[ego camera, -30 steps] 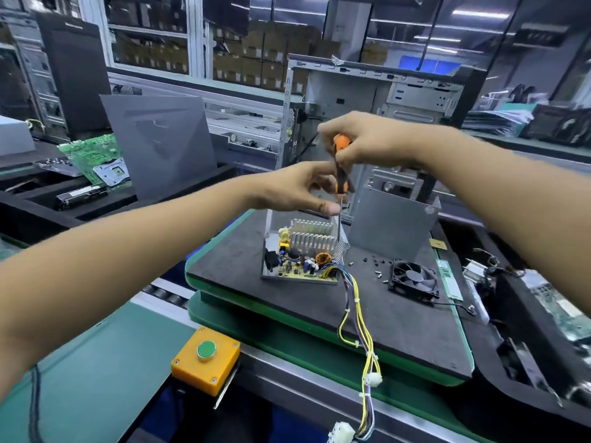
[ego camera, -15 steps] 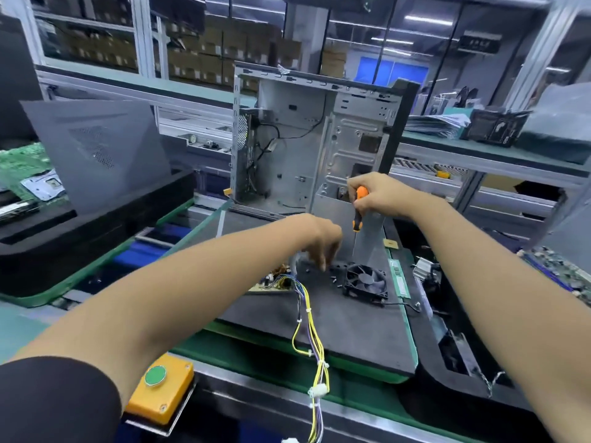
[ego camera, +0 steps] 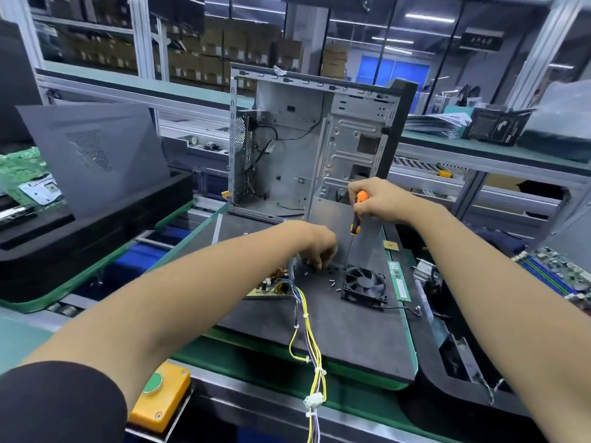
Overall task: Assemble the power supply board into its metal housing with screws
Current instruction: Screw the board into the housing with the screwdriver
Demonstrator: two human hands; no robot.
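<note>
Power supply board (ego camera: pixel 271 287) lies on the dark mat (ego camera: pixel 351 330), beneath the left hand (ego camera: pixel 319 246) — fingers curled down among loose screws (ego camera: pixel 332 282) (whether pinching one, I cannot tell). Right hand (ego camera: pixel 377 201) grips the screwdriver (ego camera: pixel 357 215).

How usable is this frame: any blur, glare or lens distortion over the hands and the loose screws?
Head view: strong wide-angle bending at the edges, forearms stretched; even overhead light, no harsh glare; left hand slightly soft over the screws; right hand and screwdriver reasonably sharp.
</note>
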